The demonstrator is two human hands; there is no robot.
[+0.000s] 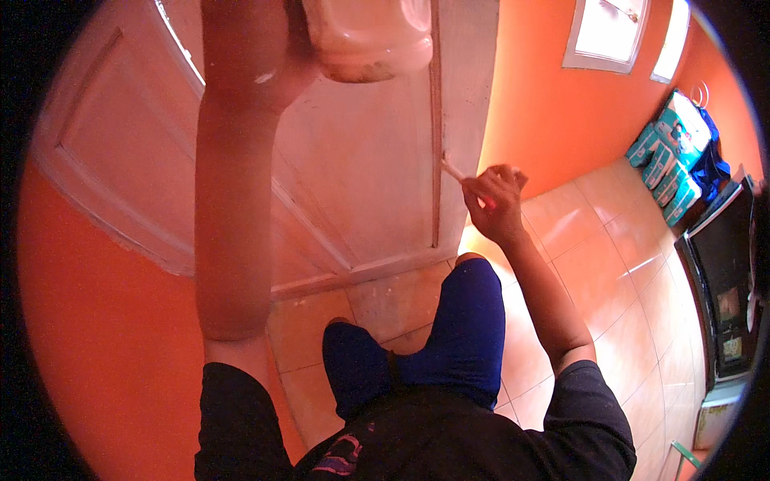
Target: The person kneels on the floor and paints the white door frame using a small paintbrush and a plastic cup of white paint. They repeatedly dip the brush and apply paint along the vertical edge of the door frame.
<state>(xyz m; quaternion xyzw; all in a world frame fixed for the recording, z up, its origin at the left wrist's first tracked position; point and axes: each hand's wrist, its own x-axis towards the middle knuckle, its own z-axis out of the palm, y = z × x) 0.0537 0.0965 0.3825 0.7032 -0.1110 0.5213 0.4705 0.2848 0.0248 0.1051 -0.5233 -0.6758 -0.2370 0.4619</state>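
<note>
My left arm reaches up at the left, and my left hand (290, 78) is closed on a translucent plastic container (369, 48) with a dirty lower rim. The container's top and most of my fingers fall outside the picture. Lower and to the right, my right hand (499, 200) grips a small paintbrush (454, 167) with a pale front part and a bit of red showing among the fingers. Its tip is at the strip along the right side of a whitish panelled door (361, 160); whether it touches cannot be made out.
An orange wall (545, 104) with small windows (605, 32) rises to the right. Turquoise packages (674, 160) are stacked in the far right corner, near a dark-framed piece of furniture (726, 280). Tiled floor (585, 248) lies below; my knees, in blue, are close to the door.
</note>
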